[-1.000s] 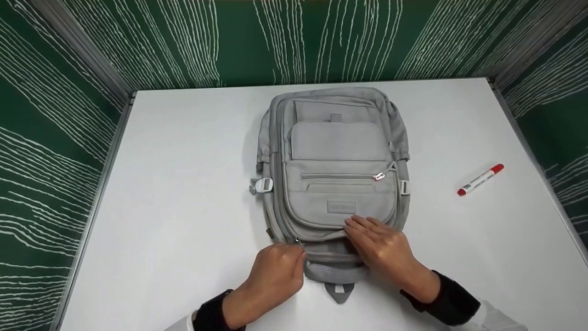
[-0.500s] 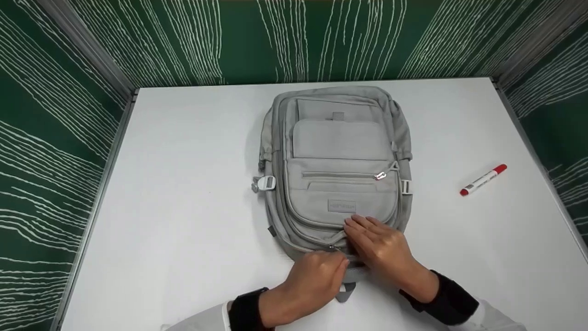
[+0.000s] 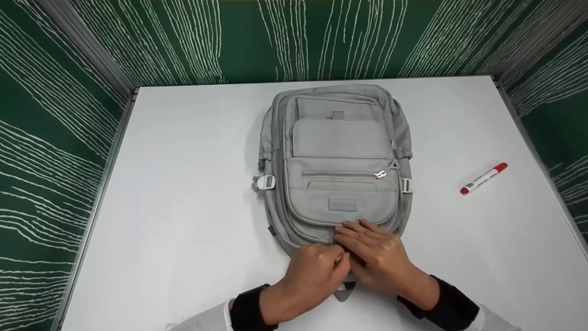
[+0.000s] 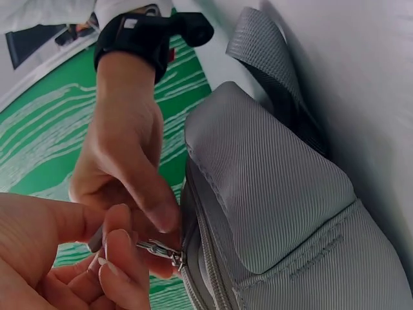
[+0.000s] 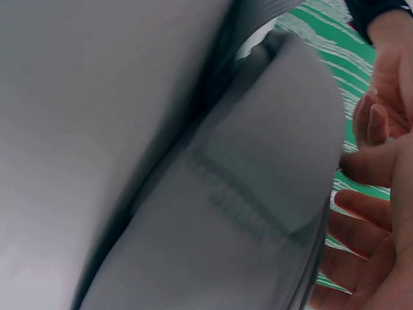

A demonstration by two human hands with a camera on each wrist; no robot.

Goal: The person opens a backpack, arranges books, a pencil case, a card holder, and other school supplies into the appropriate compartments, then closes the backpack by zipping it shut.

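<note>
Pinching the zipper pull (image 4: 157, 248) in a closed grip, the left hand (image 3: 314, 275) was at the near end of the gray backpack (image 3: 340, 140) in the middle of the bench (image 3: 193, 184), where the right hand (image 3: 379, 257) rested its mostly straight fingers alongside.

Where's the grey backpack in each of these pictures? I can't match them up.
Head: the grey backpack lies in the middle, seen from above.
Left wrist: the grey backpack fills the right of centre, down to the bottom edge.
Right wrist: the grey backpack slants from the bottom up to the top, right of centre.
Shared landmark: the green, white-streaked backdrop.
</note>
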